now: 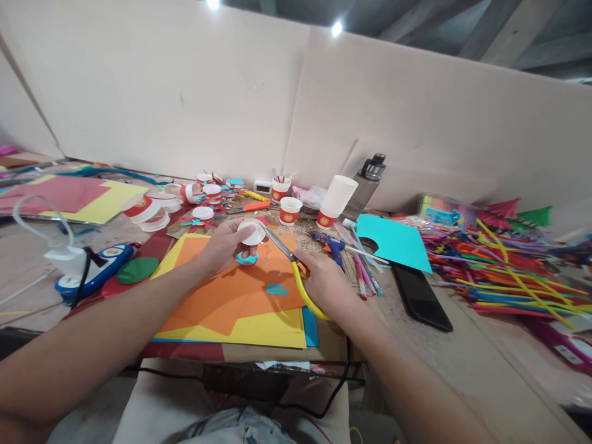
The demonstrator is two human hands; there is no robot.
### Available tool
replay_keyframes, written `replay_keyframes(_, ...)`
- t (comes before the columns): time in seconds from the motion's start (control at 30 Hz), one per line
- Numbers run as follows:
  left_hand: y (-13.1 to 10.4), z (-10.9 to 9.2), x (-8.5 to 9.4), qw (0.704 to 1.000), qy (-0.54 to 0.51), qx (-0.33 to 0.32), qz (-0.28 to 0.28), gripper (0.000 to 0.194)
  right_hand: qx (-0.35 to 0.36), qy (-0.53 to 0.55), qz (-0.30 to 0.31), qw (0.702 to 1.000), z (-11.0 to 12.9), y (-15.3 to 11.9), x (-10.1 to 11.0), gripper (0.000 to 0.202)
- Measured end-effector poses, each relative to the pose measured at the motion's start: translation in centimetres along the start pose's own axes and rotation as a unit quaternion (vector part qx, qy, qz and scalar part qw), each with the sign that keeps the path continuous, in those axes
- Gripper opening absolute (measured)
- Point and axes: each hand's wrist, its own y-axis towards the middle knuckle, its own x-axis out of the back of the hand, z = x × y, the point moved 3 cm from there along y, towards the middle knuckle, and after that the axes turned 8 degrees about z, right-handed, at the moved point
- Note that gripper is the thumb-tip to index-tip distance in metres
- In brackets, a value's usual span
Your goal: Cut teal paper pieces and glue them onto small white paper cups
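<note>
My left hand [227, 245] pinches a small round white paper piece [252, 232], which looks like the bottom of a paper cup. In my right hand [319, 277] are yellow-handled scissors [300, 290], their blades reaching up and left to the white piece's right edge. I cannot tell whether the blades are cutting into it. Just below my left fingers a round blue paper piece [247, 259] shows, partly hidden. Orange paper [217, 308] lies over yellow sheets [277, 339] beneath both hands. Small blue paper strips [277, 289] rest on the orange paper.
Paper cups [290, 211] and cut cup pieces [213, 194] stand at the back, near a bottle [365, 185]. A blue glue gun [335, 248], a black phone [420, 296] and blue card [398, 240] lie rightward, before colourful pipe cleaners [518, 271]. A power strip [95, 271] sits left.
</note>
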Motion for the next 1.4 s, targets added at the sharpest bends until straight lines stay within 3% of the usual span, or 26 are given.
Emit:
replay_keyframes(0.47,0.0,0.0,0.0,1.000,-0.027,0.009,0.000,0.028,0.015,-0.018,-0.017,1.000,0.0,-0.2,-0.2,0.030)
replay_keyframes(0.7,0.1,-0.2,0.0,0.999,-0.048,0.006,0.019,0.028,0.046,0.107,-0.033,0.993,-0.6,0.1,-0.6,0.028)
replay_keyframes(0.83,0.1,-0.2,0.0,0.998,-0.054,-0.013,0.005,0.027,0.097,0.156,-0.079,0.980,-0.7,0.1,-0.4,0.027)
replay_keyframes(1.07,0.2,-0.1,0.5,0.997,-0.069,-0.030,0.001,0.027,0.052,0.060,-0.101,0.992,-1.0,-0.1,-0.2,0.032)
replay_keyframes(1.4,0.4,-0.9,0.6,0.997,-0.060,-0.048,-0.019,0.024,0.030,-0.032,-0.073,0.996,-0.7,-0.3,0.0,0.037)
